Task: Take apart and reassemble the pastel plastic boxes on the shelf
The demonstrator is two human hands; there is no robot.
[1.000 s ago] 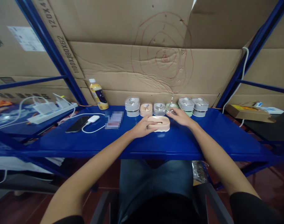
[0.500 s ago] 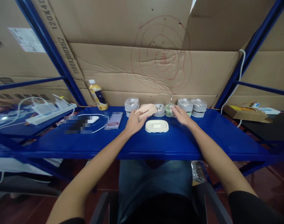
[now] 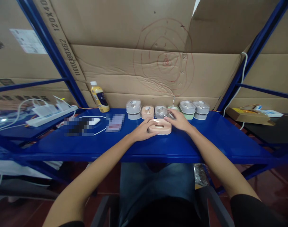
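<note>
Cardboard [image 3: 99, 72] backs the blue tabletop [image 3: 191, 148], where the person's left hand [image 3: 142, 130] grips the slotted pink box [image 3: 163, 130] near the center, apparently closed, while the right hand [image 3: 179, 119] pinches a transparent lid [image 3: 171, 115], not yet on the box, just behind it.

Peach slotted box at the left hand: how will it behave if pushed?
The peach box is probably stiff: no dent shows under the left hand. Unlikely to tip: it sits low and wide on the blue table. May slide easily, since that surface looks smooth and glossy.
</note>
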